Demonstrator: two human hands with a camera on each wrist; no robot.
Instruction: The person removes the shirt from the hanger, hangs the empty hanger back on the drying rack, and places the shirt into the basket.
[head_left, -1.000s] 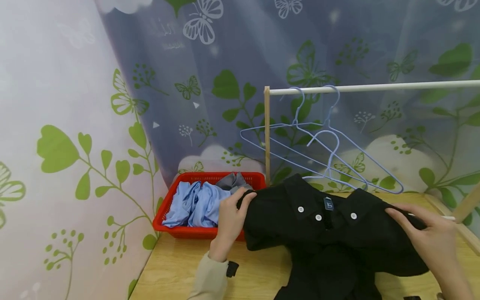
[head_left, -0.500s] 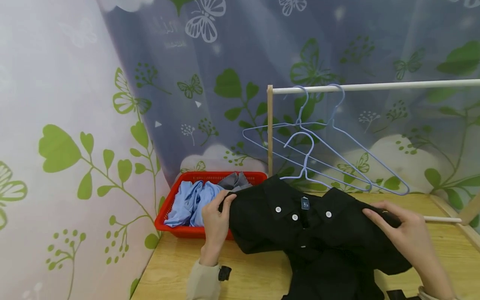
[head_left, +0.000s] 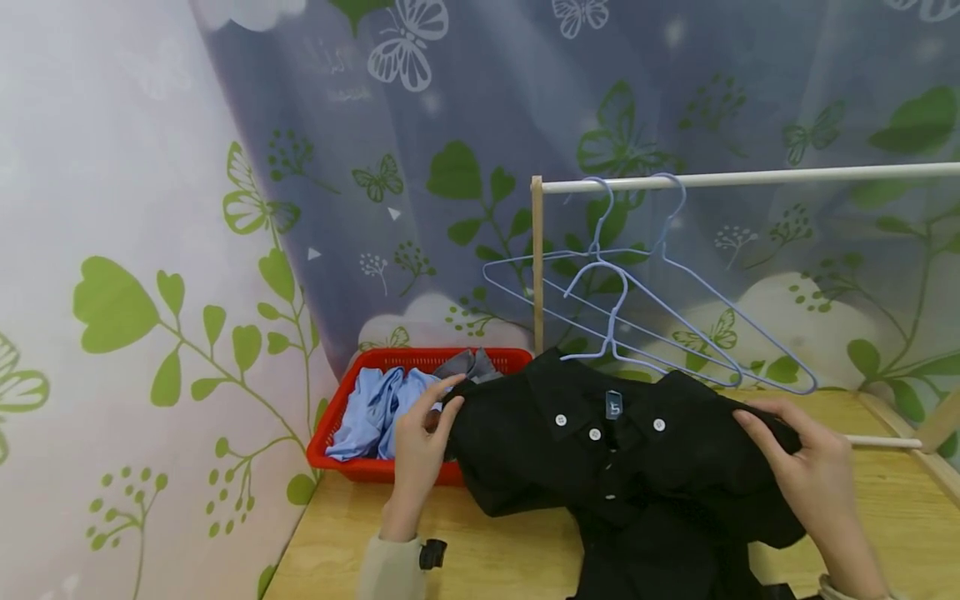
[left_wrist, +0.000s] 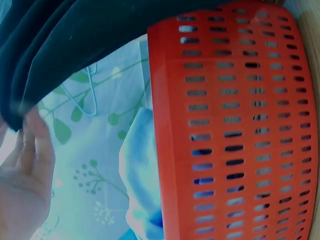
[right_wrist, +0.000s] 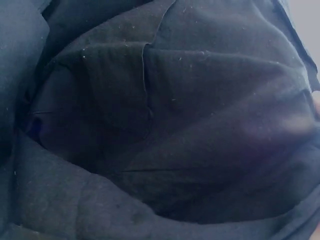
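A black button-up shirt [head_left: 525, 454] with white buttons and a collar label is held up by its shoulders in the head view. My left hand [head_left: 420, 446] pinches one shoulder between thumb and fingers, close to the basket. At the other shoulder my right hand [head_left: 813, 471] grips the fabric. Behind the collar rises the hook of a light-blue hanger [head_left: 618, 308]; the shirt hides its lower part. Dark cloth [left_wrist: 75, 45] runs to the fingertips of my left hand [left_wrist: 30, 165] in the left wrist view. Shirt folds [right_wrist: 200, 120] fill most of the right wrist view.
A red basket [head_left: 360, 471] with light-blue clothing [head_left: 367, 412] and a grey garment [head_left: 468, 365] stands at the back left of the wooden table [head_left: 495, 533]. Two blue hangers hang from the white rod [head_left: 787, 177] of a rack, whose wooden post [head_left: 537, 267] stands beside the basket.
Both hands and the shirt have shifted left, toward the basket. The hanger hook behind the collar has moved left too. Both hands keep their hold on the shoulders.
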